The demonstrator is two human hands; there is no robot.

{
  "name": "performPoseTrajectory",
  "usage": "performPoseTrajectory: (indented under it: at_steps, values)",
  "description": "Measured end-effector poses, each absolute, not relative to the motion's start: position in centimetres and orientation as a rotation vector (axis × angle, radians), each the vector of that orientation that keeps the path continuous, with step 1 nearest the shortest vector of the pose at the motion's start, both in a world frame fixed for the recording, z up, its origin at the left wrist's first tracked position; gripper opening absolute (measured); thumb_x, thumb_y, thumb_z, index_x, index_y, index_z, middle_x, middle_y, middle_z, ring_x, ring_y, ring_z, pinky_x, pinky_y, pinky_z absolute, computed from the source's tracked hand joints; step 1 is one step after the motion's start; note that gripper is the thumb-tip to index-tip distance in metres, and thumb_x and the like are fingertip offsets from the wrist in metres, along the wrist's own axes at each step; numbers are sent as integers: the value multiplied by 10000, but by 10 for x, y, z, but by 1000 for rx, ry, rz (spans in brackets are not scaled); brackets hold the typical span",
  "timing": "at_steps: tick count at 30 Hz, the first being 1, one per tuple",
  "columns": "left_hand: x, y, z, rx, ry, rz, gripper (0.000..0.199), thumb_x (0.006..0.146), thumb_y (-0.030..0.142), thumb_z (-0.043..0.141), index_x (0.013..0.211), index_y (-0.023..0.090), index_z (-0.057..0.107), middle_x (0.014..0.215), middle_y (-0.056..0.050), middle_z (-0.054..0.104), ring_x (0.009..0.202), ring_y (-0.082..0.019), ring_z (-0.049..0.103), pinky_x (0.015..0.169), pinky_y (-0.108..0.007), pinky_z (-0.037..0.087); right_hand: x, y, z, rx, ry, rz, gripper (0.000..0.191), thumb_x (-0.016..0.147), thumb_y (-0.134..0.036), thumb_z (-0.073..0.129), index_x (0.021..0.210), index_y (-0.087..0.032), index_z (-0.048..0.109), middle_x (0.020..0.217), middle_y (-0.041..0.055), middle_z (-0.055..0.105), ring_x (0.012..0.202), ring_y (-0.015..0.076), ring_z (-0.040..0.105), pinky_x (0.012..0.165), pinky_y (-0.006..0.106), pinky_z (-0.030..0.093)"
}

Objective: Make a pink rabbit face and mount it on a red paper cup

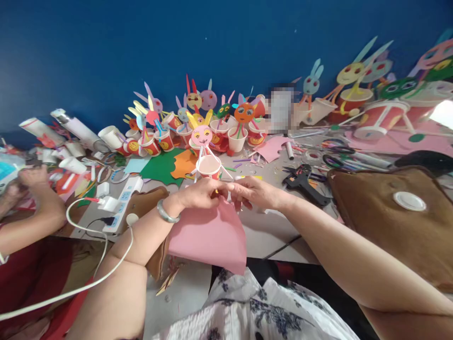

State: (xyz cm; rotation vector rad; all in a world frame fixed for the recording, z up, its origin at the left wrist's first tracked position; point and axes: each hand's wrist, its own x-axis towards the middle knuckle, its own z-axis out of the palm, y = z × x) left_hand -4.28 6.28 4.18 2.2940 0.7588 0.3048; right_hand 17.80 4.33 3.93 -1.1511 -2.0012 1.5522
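My left hand and my right hand meet at the fingertips just in front of a red-and-white paper cup. Both have bent, pinched fingers; whatever is between them is too small or hidden to name. A paper rabbit face, pink with yellow ears, stands over the cup on thin white strips. Under my left hand a pink paper sheet hangs past the table edge. To the right of my right hand lies a black glue gun.
Finished paper-cup animals line the blue wall. A power strip with a white cable stands at left, beside another person's arm. Scissors and a brown cushion lie at right. Green paper sits behind my left hand.
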Motion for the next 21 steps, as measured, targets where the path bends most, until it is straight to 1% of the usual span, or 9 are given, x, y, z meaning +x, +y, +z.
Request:
performPoseTrajectory:
  at_steps: [2, 4, 7, 8, 9, 12, 15, 18, 21]
  values:
    - [-46, 66, 43, 2278, 690, 138, 275, 661, -49, 505, 749, 149, 674, 746, -11, 707, 710, -124, 642, 643, -201, 452, 176, 42, 43, -1253, -2030, 1387, 592, 921, -728, 473, 690, -194, 584, 625, 47, 690, 540, 136, 576, 517, 256, 398]
    - [-49, 69, 44, 2246, 622, 19, 312, 639, -77, 482, 719, 139, 693, 751, -18, 721, 724, -122, 657, 640, -191, 453, 175, 41, 45, -1399, -2120, 1096, 455, 946, -561, 539, 672, -199, 557, 611, 25, 674, 558, 135, 569, 556, 259, 376]
    - [-52, 72, 43, 2227, 561, -66, 347, 633, -95, 467, 706, 134, 717, 778, -27, 740, 753, -124, 673, 664, -187, 470, 176, 41, 46, -1538, -2283, 698, 166, 876, -278, 628, 731, -198, 627, 710, 14, 715, 633, 142, 590, 611, 266, 360]
    - [-53, 73, 43, 2229, 561, -68, 355, 631, -100, 465, 705, 133, 723, 779, -29, 742, 753, -124, 673, 666, -187, 472, 176, 41, 47, -1560, -2339, 625, 91, 856, -222, 629, 775, -201, 664, 766, 18, 737, 680, 152, 614, 630, 268, 364]
    - [-53, 73, 42, 2232, 565, -63, 363, 628, -104, 464, 708, 131, 729, 779, -30, 743, 750, -124, 672, 663, -186, 472, 177, 41, 47, -1578, -2401, 575, 78, 846, -191, 625, 818, -207, 696, 818, 22, 754, 727, 164, 636, 645, 270, 368]
    - [-52, 75, 38, 2239, 589, -42, 381, 619, -106, 467, 739, 125, 746, 787, -36, 748, 747, -127, 674, 645, -185, 465, 176, 41, 49, -1568, -2636, 511, 142, 849, -171, 634, 898, -216, 759, 947, 44, 779, 875, 203, 684, 709, 279, 396]
    - [-50, 75, 35, 2237, 614, -11, 384, 618, -103, 474, 763, 117, 753, 801, -46, 755, 749, -132, 682, 641, -187, 468, 172, 40, 49, -1480, -2795, 502, 147, 881, -208, 657, 944, -206, 790, 1019, 76, 778, 996, 235, 691, 787, 289, 419]
    - [-49, 74, 33, 2205, 642, 34, 375, 627, -101, 475, 768, 113, 749, 809, -49, 754, 743, -130, 688, 637, -185, 480, 166, 39, 46, -1431, -2835, 533, 170, 906, -247, 665, 996, -182, 793, 1028, 99, 775, 985, 240, 689, 799, 296, 426]
    - [-49, 72, 32, 2186, 654, 65, 357, 645, -98, 482, 770, 114, 741, 812, -46, 749, 750, -127, 692, 648, -183, 494, 162, 39, 42, -1419, -2853, 556, 177, 907, -221, 656, 1016, -167, 786, 1023, 103, 778, 965, 239, 690, 852, 312, 424]
